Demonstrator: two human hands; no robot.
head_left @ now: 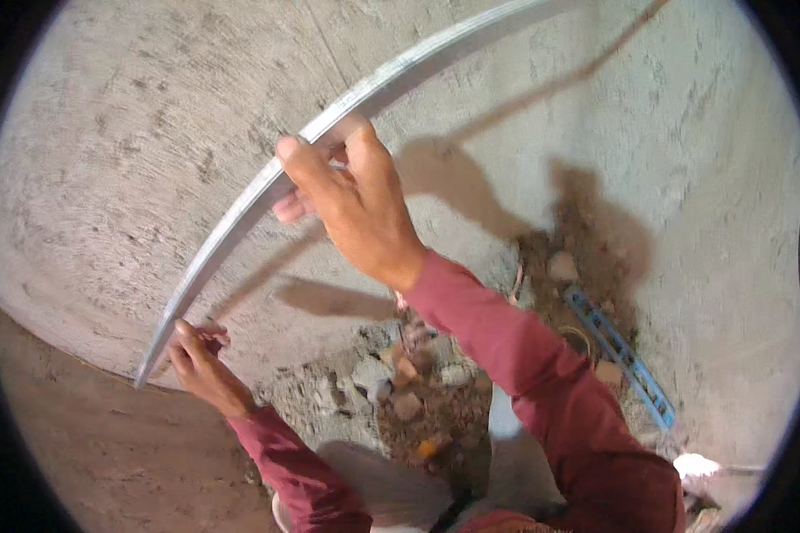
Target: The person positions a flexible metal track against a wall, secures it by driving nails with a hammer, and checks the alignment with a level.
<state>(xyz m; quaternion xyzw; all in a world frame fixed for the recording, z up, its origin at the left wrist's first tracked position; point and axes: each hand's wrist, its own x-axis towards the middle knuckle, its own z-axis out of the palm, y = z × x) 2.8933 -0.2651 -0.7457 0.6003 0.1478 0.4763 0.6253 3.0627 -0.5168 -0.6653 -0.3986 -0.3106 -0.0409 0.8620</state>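
Note:
A long, silvery metal straightedge (231, 222) runs slantwise along the rough plastered wall (133, 178), from the lower left to the top edge of the view, where it leaves the picture. Its curve comes at least partly from the lens. My right hand (360, 200) grips it around the middle of the visible length, thumb on the front edge and fingers behind. Close to the lower end, my left hand (206, 366) pinches it, with its fingers partly hidden. Whether the bar presses on the wall all along cannot be told.
Broken stones and rubble (409, 404) lie below my arms. A blue spirit level (620, 355) leans at the right, beside a round, coiled-looking thing (576, 339). Another wall surface (720, 222) rises on the right. Shadows of my arms and the bar fall across the plaster.

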